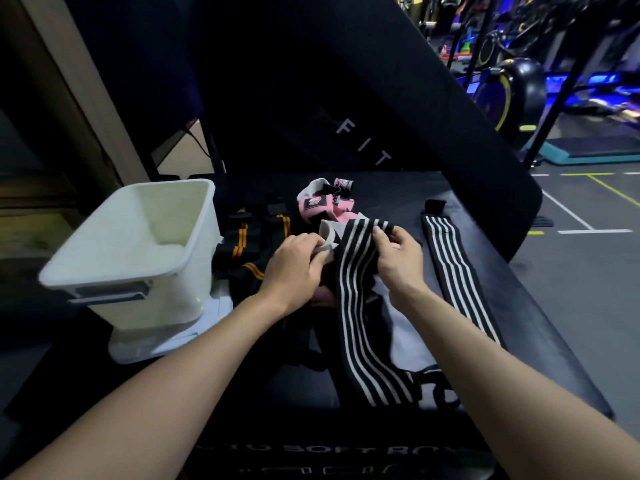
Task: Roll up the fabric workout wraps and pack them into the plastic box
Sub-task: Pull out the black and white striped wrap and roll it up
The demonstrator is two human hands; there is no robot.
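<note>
Both hands grasp the far end of a black-and-white striped wrap (360, 299): left hand (294, 268) pinching its white tab, right hand (398, 261) clenched on the stripes; the white plastic box (114, 268) stands left.

White plastic box (138, 251): open, empty, left of frame. Black-and-white striped wrap (363, 306): unrolled, centre. Second striped wrap (453, 271): flat, right. Black-orange wraps (249, 244): heaped beside box. Pink wraps (329, 202): bunched, upper centre.

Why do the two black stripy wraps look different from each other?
The held wrap is gripped at its far end by the left hand and right hand and lies bent; the other wrap lies flat, straight and untouched. Both are black with white stripes.
</note>
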